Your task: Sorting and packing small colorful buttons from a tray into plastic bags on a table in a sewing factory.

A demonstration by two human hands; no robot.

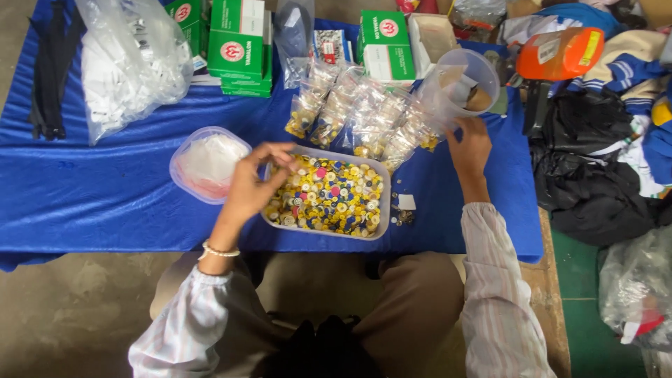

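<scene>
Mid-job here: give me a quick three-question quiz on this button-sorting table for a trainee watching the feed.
1. True or false: the left hand is at the near-left edge of the tray of mixed buttons.
2. What does the right hand reach toward?
A. the green boxes
B. the small clear bags of buttons
C. the orange bottle
3. Fill in: left of the tray sits a round clear ____ with white contents.

Key: 1 true; 2 B; 3 container.
</scene>
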